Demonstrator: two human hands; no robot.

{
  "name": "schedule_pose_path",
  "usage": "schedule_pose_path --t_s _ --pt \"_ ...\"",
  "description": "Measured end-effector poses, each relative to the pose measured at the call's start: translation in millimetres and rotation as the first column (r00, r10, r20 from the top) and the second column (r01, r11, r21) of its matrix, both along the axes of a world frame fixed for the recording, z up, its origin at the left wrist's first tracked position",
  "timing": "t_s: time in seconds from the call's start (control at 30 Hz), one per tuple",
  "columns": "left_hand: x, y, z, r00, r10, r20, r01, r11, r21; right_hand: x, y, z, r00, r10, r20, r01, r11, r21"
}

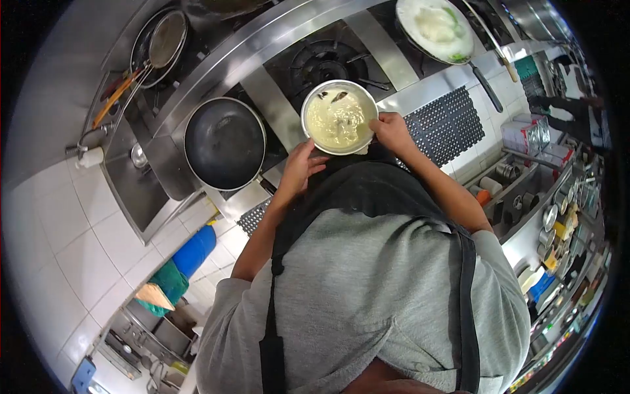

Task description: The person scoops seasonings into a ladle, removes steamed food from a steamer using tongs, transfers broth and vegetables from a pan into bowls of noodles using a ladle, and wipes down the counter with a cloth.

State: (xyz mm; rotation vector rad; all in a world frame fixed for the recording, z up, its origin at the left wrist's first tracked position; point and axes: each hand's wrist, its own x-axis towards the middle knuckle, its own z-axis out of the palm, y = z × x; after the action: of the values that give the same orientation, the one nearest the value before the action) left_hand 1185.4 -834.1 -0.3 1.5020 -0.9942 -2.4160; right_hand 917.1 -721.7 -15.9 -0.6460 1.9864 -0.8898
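Head camera, both hands in frame, close together over the near edge of the stove. I log the right hand (pixel 392 134) first: closed on a metal bowl (pixel 306 118), thumb over the right side of the rim, the other fingers curled outside. Left hand (pixel 298 169): loosely curved, at the near-left rim of the same bowl; I cannot tell from my station whether it grips or only steadies. The bowl is straight ahead of the person's body, just on the near side of a burner (pixel 328 62); I cannot tell whether its base rests on anything. Contents: pale cream liquid (pixel 341 125), shiny, with a few dark pieces (pixel 339 96) near the far side.

Around it: a black frying pan (pixel 225 141) left of the bowl, well apart from it, its handle pointing back toward the person. To the far right I note a second pan (pixel 486 88), dark-handled, with white and green food inside. A black perforated mat (pixel 446 125) lies on the right, beyond the right wrist.

Further out: a strainer (pixel 168 41) at far left, a sink (pixel 134 190) below it with a ladle (pixel 138 155), and a blue container (pixel 198 253) lower down. The person wears a black apron (pixel 367 187) over a grey shirt (pixel 367 282).
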Motion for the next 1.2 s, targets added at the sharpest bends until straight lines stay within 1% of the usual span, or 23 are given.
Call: schedule_pose_path --t_s 0.07,0.13,0.17,0.23,0.27,0.3,0.37,0.4,0.43,0.47,0.53,0.67,0.73,0.77,0.8,0.87,0.9,0.93,0.97,1.0,1.03,1.07,1.2 --pt "5.8 1.5 5.3 0.999 0.045 -0.007 -0.045 0.999 -0.013 8.0 -14.4 -0.5 0.999 0.034 -0.017 -0.034 0.999 0.016" --pt "8.9 3.1 2.2 0.997 0.015 0.07 -0.004 0.99 -0.143 16.8 -30.3 9.8 0.998 0.069 -0.003 -0.069 0.998 -0.007" --pt "8.8 3.3 1.9 0.997 0.029 0.069 -0.019 0.989 -0.147 18.5 -38.9 15.0 0.997 0.075 -0.001 -0.075 0.997 -0.033" --pt "2.7 -1.0 5.0 0.974 0.225 0.027 -0.22 0.968 -0.124 17.3 -59.6 20.3 0.992 0.118 -0.037 -0.12 0.992 -0.033" --pt "0.3 -4.9 6.8 0.972 0.234 0.018 -0.229 0.964 -0.132 14.2 -70.7 21.4 0.986 0.149 -0.069 -0.151 0.988 -0.026" --pt "-1.2 -8.4 8.4 0.958 0.285 -0.007 -0.284 0.951 -0.119 12.9 -82.1 -6.9 0.991 0.118 -0.058 -0.123 0.99 -0.076" --pt "-0.4 -13.1 13.5 0.935 0.354 -0.031 -0.356 0.929 -0.103 15.5 -109.5 -1.6 0.992 0.119 -0.05 -0.122 0.989 -0.077" --pt "2.4 -14.8 18.9 0.948 0.318 -0.023 -0.319 0.941 -0.113 18.2 -121.9 -1.0 0.994 0.109 -0.034 -0.111 0.991 -0.073" --pt "7.9 -14.6 22.0 0.959 0.284 -0.01 -0.283 0.952 -0.121 21.3 -136.9 -7.2 0.991 0.114 -0.075 -0.121 0.989 -0.091" --pt "14.9 -12.5 23.2 0.953 0.303 -0.003 -0.301 0.946 -0.118 23.4 -147.0 -12.6 0.989 0.134 -0.069 -0.14 0.986 -0.087" --pt "32.5 -8.1 24.9 0.983 0.177 0.04 -0.165 0.963 -0.211 35.6 -172.5 2.8 0.994 0.016 0.107 -0.005 0.995 -0.104" --pt "71.3 1.9 41.4 0.974 0.216 0.067 -0.194 0.952 -0.237 40.8 -199.9 2.1 0.997 0.033 0.071 -0.026 0.994 -0.102" --pt "96.5 12.3 39.1 0.905 0.37 0.209 -0.309 0.91 -0.275 42.6 -202.1 15.2 0.995 0.029 0.093 -0.018 0.992 -0.124" --pt "105.4 20.8 38.2 0.852 0.428 0.301 -0.302 0.873 -0.384 42.3 -201.4 22.6 0.993 0.002 0.116 0.014 0.99 -0.139" --pt "118.5 30.1 32.9 0.843 0.444 0.304 -0.319 0.867 -0.381 39.3 -200.9 27.0 0.993 0.022 0.118 -0.006 0.991 -0.136" --pt "145.2 47.7 6.9 0.716 0.379 0.587 0.014 0.833 -0.554 29.2 -200.1 36.1 0.983 0.184 -0.015 -0.184 0.973 -0.141" --pt "141.3 51.9 -0.1 0.684 0.477 0.552 -0.046 0.783 -0.62 27.7 -199.9 41.4 0.98 0.198 -0.001 -0.196 0.97 -0.141" --pt "139.6 58.8 -4.9 0.69 0.479 0.543 -0.055 0.783 -0.62 27.5 -200.1 41.8 0.98 0.201 -0.013 -0.2 0.97 -0.139" --pt "134.7 66.8 -10.1 0.774 0.514 0.369 -0.247 0.782 -0.572 27.1 -199.1 39.6 0.983 0.18 0.029 -0.175 0.976 -0.131" --pt "125.3 60.0 0.2 0.804 0.554 0.218 -0.472 0.816 -0.334 26.1 -198.0 36.6 0.985 0.157 0.068 -0.148 0.981 -0.122" --pt "115.6 52.7 11.0 0.764 0.632 0.131 -0.632 0.774 -0.045 27.8 -197.1 32.2 0.987 0.14 0.083 -0.129 0.983 -0.131" --pt "126.6 58.5 -16.5 0.762 0.644 0.069 -0.646 0.763 0.004 28.7 -196.2 24.0 0.989 0.131 0.065 -0.122 0.984 -0.127" --pt "129.1 62.2 -17.5 0.74 0.654 0.157 -0.639 0.757 -0.139 34.6 -203.5 13.6 0.99 0.134 0.034 -0.13 0.986 -0.107"
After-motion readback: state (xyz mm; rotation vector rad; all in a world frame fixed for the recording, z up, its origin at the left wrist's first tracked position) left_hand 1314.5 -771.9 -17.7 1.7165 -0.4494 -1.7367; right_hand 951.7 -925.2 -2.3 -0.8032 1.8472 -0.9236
